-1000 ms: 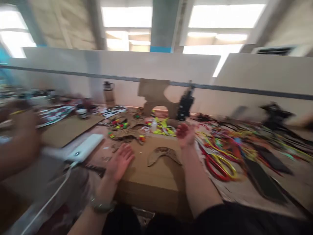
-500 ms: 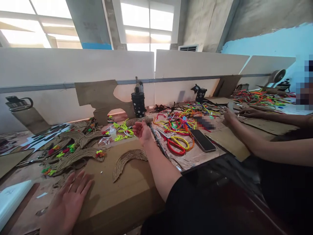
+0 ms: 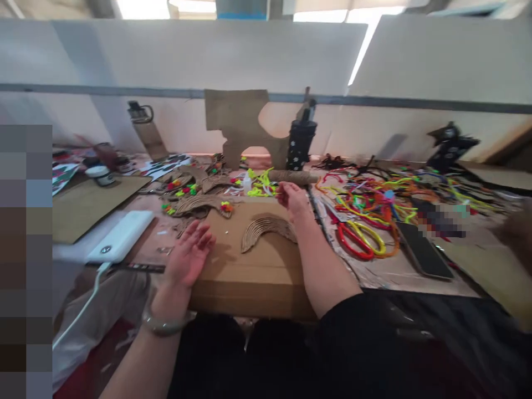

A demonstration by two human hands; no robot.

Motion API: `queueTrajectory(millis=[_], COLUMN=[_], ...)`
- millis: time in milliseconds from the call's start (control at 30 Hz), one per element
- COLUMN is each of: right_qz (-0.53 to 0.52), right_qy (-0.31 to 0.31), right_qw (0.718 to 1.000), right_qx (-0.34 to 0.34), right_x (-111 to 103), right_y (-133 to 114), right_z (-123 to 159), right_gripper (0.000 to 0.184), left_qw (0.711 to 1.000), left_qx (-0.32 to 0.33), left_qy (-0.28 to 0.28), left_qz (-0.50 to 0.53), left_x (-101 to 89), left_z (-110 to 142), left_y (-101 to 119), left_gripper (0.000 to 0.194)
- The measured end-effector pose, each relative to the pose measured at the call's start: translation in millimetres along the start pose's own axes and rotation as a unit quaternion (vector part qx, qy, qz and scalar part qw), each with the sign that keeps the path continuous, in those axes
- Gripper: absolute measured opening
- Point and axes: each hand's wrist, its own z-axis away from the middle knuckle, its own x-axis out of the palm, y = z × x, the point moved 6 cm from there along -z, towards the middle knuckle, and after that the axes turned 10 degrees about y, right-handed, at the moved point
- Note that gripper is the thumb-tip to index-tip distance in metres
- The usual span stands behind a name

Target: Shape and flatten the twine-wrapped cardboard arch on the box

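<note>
My left hand (image 3: 190, 252) is held over the left edge of a cardboard box (image 3: 249, 271), fingers apart and slightly bent, holding nothing. My right hand (image 3: 294, 200) reaches over the box's far right side with its fingertips drawn together. Whatever is in them is too small to make out. Between the hands, a curved piece of coiled brown cord (image 3: 266, 228) lies on the box, its right end partly hidden by my right forearm. Just beyond my right fingers lie bright yellow fuzzy strips (image 3: 261, 180), a small clear bottle (image 3: 246, 183) and a roll of brown twine (image 3: 293, 177).
Finished-looking cord arcs with coloured tufts (image 3: 195, 204) lie left of the box. Scissors with red and yellow handles (image 3: 361, 241) and a phone (image 3: 424, 252) are on the right. A white power bank (image 3: 121, 235) with a cable sits left. A black flowered cup (image 3: 300, 145) stands behind.
The view has swung left and down. My right fingers have drawn together from a looser, open pose. My left hand has risen off the table, its fingers bending slightly.
</note>
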Motion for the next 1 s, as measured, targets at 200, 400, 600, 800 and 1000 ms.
queueTrajectory(millis=[200,400,600,800,1000], right_qz=[0.072,0.135,0.188,0.258,0.357], right_qy=[-0.014,-0.027,-0.047,-0.071,-0.103], right_qw=[0.997,0.988,0.977,0.957,0.914], right_qx=[-0.027,-0.065,-0.086,-0.112,-0.162], right_x=[5,8,11,15,19], right_y=[8,9,16,27,34], right_z=[0,2,-4,-8,-7], right_gripper=[0.011,0.011,0.015,0.015,0.014], left_qw=[0.999,1.000,1.000,1.000,0.999], left_qx=[0.019,0.012,-0.003,-0.005,-0.019], left_qy=[0.034,0.025,0.020,0.024,0.029], left_qz=[-0.003,0.003,-0.002,-0.010,-0.026], left_x=[-1.2,5.0,5.6,5.4,3.1], left_z=[2,5,5,7,7], left_y=[3,3,3,2,1], left_gripper=[0.017,0.020,0.026,0.014,0.022])
